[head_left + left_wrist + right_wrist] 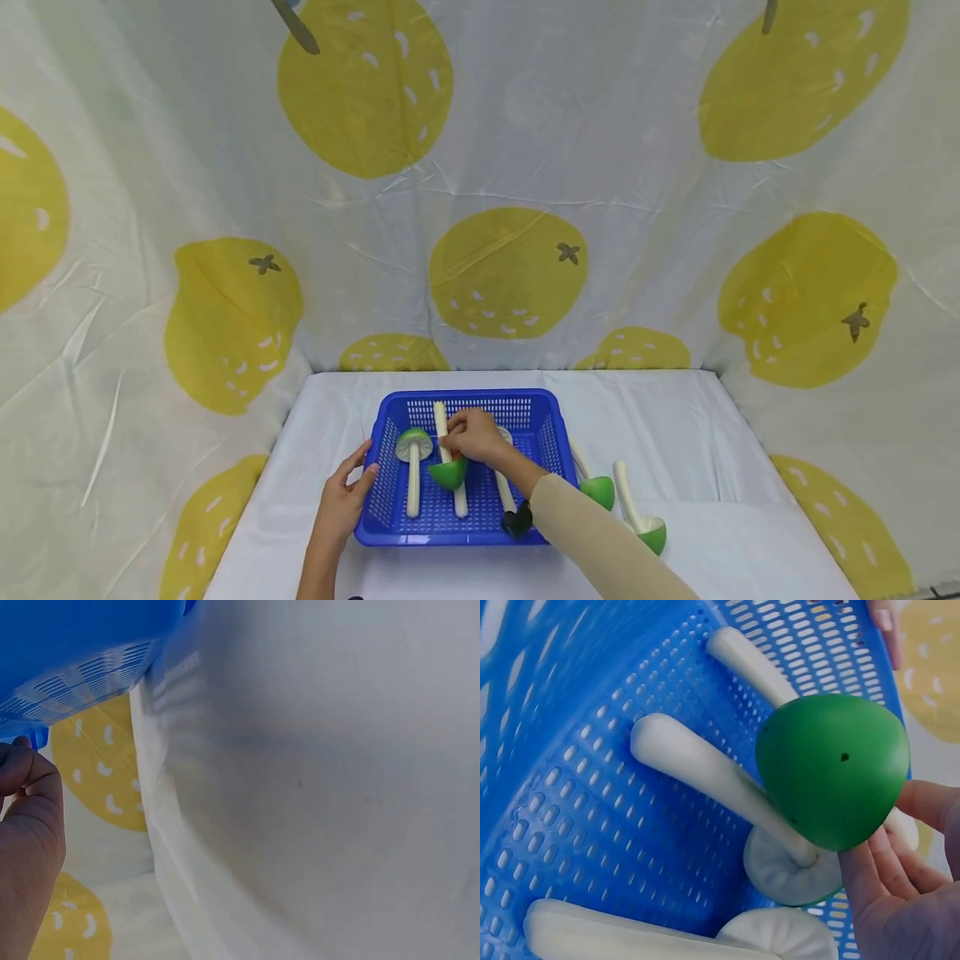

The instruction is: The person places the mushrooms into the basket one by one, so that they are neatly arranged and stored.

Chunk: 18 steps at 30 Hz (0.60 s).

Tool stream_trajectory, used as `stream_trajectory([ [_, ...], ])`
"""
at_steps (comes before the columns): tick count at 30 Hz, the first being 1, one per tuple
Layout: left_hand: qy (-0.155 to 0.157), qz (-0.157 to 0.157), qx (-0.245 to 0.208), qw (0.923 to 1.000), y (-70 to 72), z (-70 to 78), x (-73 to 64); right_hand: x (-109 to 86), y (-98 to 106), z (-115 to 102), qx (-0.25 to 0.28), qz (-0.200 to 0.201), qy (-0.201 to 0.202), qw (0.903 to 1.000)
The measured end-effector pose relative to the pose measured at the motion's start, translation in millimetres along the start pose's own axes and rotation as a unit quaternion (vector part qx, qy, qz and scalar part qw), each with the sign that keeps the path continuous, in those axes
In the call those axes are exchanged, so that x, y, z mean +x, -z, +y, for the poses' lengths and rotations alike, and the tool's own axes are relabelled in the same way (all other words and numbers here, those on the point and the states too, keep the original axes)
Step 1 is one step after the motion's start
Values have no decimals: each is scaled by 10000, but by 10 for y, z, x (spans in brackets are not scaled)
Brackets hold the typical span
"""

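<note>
My right hand (480, 437) pinches a toy mushroom by its white stem, above the middle of a blue plastic basket (420, 538). Its green cap (832, 769) points down toward the near side, and the stem is partly hidden by my fingers. Lying in the basket are a mushroom (414, 483) at the left, one (461, 502) under the held one and another (504, 492) at the right, half covered by my forearm. Along the basket's left rim my left hand (343, 498) holds on, thumb and fingers at the edge; in the left wrist view the fingers are bent.
Two more green-capped mushrooms lie on the white cloth right of the basket, one (597, 492) close to its wall and one (651, 533) farther right. A curtain (510, 183) with yellow fruit prints stands behind and at both sides.
</note>
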<state>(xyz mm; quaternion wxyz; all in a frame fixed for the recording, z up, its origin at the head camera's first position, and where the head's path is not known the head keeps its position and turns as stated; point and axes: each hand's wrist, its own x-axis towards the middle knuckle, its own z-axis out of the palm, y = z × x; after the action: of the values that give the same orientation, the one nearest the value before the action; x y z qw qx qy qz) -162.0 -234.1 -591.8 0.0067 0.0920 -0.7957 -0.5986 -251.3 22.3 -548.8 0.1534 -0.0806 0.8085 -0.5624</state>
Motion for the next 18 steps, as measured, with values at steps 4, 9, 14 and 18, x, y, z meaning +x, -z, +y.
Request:
stream_trajectory([
  [4, -80, -10, -89, 9999, -2, -44, 16, 15, -46, -9, -9, -48, -46, 10000],
  [9, -27, -11, -70, 10000, -5, -25, 16, 22, -88, -37, 167, -142, -110, 9997],
  [14, 74, 20, -39, 10000, -19, 66, -6, 5, -100, -7, -243, -116, -214, 9994],
  [18, 109, 24, 19, 9999, -22, 82, -14, -6, -90, 39, -325, -122, -242, 9991],
])
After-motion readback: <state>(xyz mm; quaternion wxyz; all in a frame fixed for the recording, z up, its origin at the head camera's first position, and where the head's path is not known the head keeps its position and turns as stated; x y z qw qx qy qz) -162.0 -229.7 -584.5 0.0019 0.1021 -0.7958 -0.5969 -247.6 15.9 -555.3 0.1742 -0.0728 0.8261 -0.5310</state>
